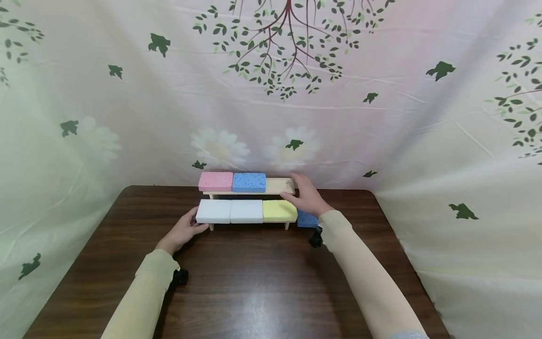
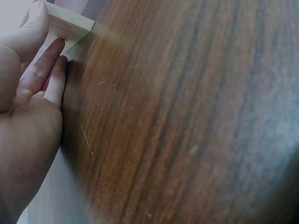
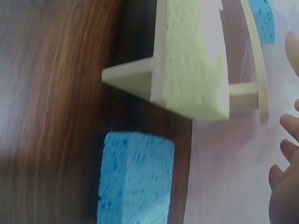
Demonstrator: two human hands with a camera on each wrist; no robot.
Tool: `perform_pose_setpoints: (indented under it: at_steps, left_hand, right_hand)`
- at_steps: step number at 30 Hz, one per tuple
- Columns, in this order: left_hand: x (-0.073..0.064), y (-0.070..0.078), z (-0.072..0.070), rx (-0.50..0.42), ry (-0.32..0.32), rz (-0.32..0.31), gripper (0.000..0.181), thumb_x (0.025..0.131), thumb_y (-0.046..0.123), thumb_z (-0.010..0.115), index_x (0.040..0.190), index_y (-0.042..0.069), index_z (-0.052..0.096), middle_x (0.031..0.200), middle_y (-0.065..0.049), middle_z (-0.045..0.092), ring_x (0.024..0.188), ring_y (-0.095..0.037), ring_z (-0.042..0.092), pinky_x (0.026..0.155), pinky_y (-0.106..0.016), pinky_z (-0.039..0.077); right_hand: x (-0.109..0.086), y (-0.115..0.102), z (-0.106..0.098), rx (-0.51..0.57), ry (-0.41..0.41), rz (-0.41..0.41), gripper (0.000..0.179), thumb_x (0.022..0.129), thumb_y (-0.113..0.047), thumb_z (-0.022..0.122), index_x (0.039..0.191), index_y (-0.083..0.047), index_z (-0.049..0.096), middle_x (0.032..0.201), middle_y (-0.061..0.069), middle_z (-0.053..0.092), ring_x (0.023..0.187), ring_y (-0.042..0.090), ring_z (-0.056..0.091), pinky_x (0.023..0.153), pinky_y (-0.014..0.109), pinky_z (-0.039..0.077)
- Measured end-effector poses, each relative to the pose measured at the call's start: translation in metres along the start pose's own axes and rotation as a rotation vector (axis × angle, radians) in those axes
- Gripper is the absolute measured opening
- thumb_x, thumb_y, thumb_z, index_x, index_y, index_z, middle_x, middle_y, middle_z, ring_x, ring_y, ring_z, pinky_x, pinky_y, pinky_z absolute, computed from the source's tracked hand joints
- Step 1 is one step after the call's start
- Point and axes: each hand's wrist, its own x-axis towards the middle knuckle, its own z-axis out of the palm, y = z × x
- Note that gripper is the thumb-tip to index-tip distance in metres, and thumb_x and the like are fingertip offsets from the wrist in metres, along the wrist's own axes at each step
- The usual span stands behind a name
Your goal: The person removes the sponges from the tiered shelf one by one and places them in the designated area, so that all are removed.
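My left hand (image 1: 184, 230) is at the left end of a two-tier wooden rack (image 1: 279, 186), thumb and fingers pinching the end of its wood in the left wrist view. Just above that thumb, a white sponge (image 1: 213, 211) lies on the lower tier, followed by another white sponge (image 1: 246, 211) and a yellow sponge (image 1: 279, 210). A pink sponge (image 1: 216, 181) and a blue sponge (image 1: 249, 182) sit side by side on the upper tier. At that tier's bare right end hovers my right hand (image 1: 308, 195), fingers spread and holding nothing.
Another blue sponge (image 3: 145, 182) lies on the dark wooden table (image 1: 254, 273) beside the rack's right end, partly behind my right wrist in the head view. A printed cloth (image 1: 262, 113) hangs behind the rack and along both sides.
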Motion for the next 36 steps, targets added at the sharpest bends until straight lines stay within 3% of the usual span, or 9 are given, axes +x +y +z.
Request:
perform_pose_setpoints:
  at_steps: [9, 22, 29, 36]
  left_hand:
    - [0.002, -0.003, 0.002, -0.002, -0.002, 0.007, 0.081, 0.102, 0.011, 0.071, 0.166, 0.004, 0.022, 0.166, -0.025, 0.032, 0.151, -0.042, 0.035, 0.122, -0.059, 0.031]
    - [0.001, -0.004, -0.001, 0.008, 0.009, 0.015, 0.079, 0.102, 0.01, 0.071, 0.165, 0.004, 0.025, 0.165, -0.025, 0.035, 0.149, -0.041, 0.039, 0.121, -0.058, 0.033]
    - [0.003, -0.004, -0.002, 0.009, 0.01, 0.008, 0.079, 0.102, 0.01, 0.07, 0.166, 0.003, 0.024, 0.165, -0.026, 0.035, 0.149, -0.041, 0.039, 0.122, -0.058, 0.033]
    - [0.002, -0.003, -0.002, 0.005, 0.001, 0.009, 0.079, 0.101, 0.01, 0.071, 0.165, 0.003, 0.025, 0.165, -0.026, 0.035, 0.148, -0.04, 0.04, 0.121, -0.057, 0.033]
  right_hand:
    - [0.013, -0.018, 0.007, -0.056, -0.021, -0.049, 0.083, 0.104, -0.046, 0.064, 0.164, -0.002, 0.028, 0.168, 0.019, 0.032, 0.155, 0.038, 0.03, 0.125, 0.058, 0.03]
    - [0.03, -0.034, 0.022, -0.054, -0.069, -0.003, 0.085, 0.103, -0.05, 0.065, 0.165, -0.005, 0.027, 0.17, 0.014, 0.03, 0.157, 0.035, 0.028, 0.126, 0.054, 0.029]
    - [0.038, -0.042, 0.026, -0.068, -0.09, 0.006, 0.087, 0.101, -0.051, 0.068, 0.166, -0.008, 0.028, 0.171, 0.011, 0.031, 0.157, 0.032, 0.028, 0.129, 0.057, 0.021]
    - [0.043, -0.041, 0.033, -0.056, -0.094, 0.008, 0.091, 0.098, -0.043, 0.075, 0.167, -0.011, 0.025, 0.171, 0.008, 0.031, 0.156, 0.03, 0.031, 0.126, 0.054, 0.03]
